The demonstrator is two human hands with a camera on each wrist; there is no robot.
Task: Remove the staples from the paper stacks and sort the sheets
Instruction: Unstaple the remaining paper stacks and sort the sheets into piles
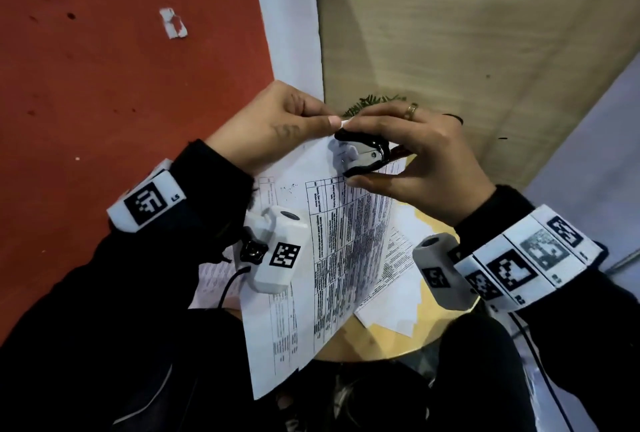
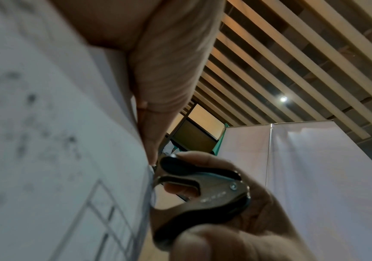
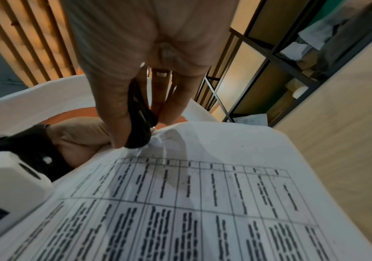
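A stapled stack of printed sheets [image 1: 346, 241] with tables hangs in the air above my lap. My left hand [image 1: 277, 120] pinches its top corner between thumb and fingers. My right hand [image 1: 408, 158] grips a black and silver staple remover [image 1: 363, 153], thumb below and fingers above. Its claws bite into the crumpled corner of the stack [image 3: 158, 141], right beside my left fingertips. The left wrist view shows the remover [image 2: 203, 190] against the paper edge [image 2: 69, 159]. The staple itself is hidden.
More loose printed sheets [image 1: 394, 279] lie on a small round wooden table [image 1: 381, 338] under the held stack. Red carpet [image 1: 121, 85] spreads to the left, a pale wooden panel [image 1: 450, 33] lies ahead, and a green sprig [image 1: 367, 101] pokes out behind my hands.
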